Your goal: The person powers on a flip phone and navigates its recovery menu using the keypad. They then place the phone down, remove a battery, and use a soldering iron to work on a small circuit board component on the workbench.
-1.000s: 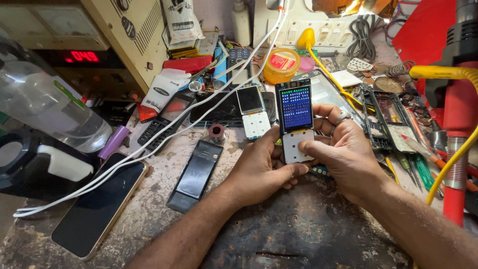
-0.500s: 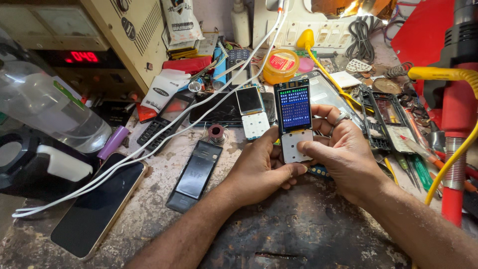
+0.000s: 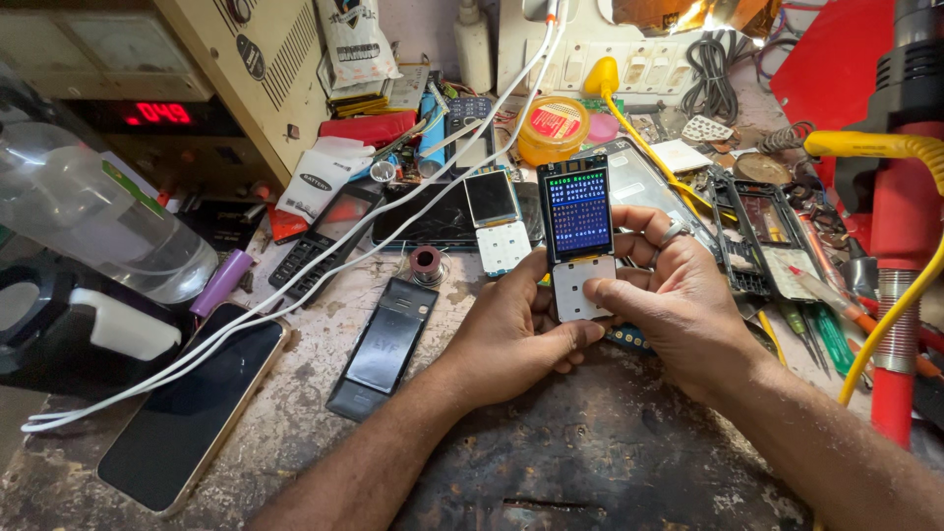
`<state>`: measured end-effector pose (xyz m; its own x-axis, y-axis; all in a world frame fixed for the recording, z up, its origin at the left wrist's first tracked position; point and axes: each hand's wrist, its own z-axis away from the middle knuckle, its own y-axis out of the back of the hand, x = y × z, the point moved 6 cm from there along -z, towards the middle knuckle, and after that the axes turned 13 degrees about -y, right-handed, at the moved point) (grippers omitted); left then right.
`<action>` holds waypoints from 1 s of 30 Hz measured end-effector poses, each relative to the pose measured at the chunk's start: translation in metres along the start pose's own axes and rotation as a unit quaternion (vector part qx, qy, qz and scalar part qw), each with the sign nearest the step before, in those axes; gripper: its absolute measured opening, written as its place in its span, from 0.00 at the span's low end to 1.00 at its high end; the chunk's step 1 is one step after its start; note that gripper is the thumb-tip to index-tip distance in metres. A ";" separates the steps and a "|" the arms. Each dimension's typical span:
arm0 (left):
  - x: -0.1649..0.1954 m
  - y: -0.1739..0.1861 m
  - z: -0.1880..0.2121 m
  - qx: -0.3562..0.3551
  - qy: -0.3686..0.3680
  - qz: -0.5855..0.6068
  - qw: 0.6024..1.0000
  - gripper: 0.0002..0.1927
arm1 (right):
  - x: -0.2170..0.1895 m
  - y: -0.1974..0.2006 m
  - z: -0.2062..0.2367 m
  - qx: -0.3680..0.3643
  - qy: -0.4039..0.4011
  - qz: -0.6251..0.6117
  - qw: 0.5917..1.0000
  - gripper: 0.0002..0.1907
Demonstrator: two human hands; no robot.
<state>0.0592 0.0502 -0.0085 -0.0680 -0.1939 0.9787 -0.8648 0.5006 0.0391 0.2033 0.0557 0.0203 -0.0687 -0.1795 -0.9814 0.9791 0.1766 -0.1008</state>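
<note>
While both hands close around the phone (image 3: pixel 579 236), its lit screen faces up over the middle of the bench (image 3: pixel 324 344), held clear of the clutter. The left hand (image 3: pixel 511 329) grips the lower left edge, thumb along the side; the right hand (image 3: pixel 678 305) wraps the right edge, ring on one finger, its thumb pressing the white keypad panel below the screen. The casing appears to be off, so this looks like a key test on a bare board.

To do it well, I would keep the fingers on the edges only and press with the pad of the thumb, squarely and lightly, so the panel does not flex or shift against the board. Holding it level and steady should let the display be read after each press.

Just left of it lies a second phone (image 3: pixel 494 221) with a dark screen, a solder spool (image 3: pixel 426 262) beside that, and a black back cover (image 3: pixel 383 346) nearer the left forearm. A white cable (image 3: pixel 295 295) runs across the bench past a large phone (image 3: pixel 187 418).
</note>
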 end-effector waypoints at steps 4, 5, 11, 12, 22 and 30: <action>-0.001 0.000 0.000 0.001 0.000 0.002 1.000 0.28 | 0.000 0.000 0.000 0.000 0.000 -0.001 1.000 0.31; -0.001 -0.001 0.000 0.002 -0.001 0.004 1.000 0.28 | 0.000 0.000 0.000 0.001 -0.002 -0.001 1.000 0.31; -0.003 0.000 0.000 0.001 -0.004 0.007 1.000 0.27 | 0.001 0.001 0.000 0.005 -0.003 0.001 1.000 0.31; -0.003 0.000 0.000 0.000 -0.005 0.007 1.000 0.27 | 0.001 0.001 0.000 0.005 -0.002 0.002 1.000 0.31; -0.001 0.001 0.000 -0.002 -0.011 -0.003 1.000 0.27 | 0.000 0.000 0.000 0.000 -0.001 -0.004 1.000 0.31; 0.000 0.001 0.000 -0.008 0.000 -0.016 1.000 0.27 | 0.001 0.001 -0.001 -0.008 0.001 -0.004 1.000 0.31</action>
<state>0.0579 0.0507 -0.0085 -0.0398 -0.2101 0.9769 -0.8587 0.5071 0.0740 0.2043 0.0562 0.0186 -0.0759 -0.1793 -0.9809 0.9753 0.1911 -0.1104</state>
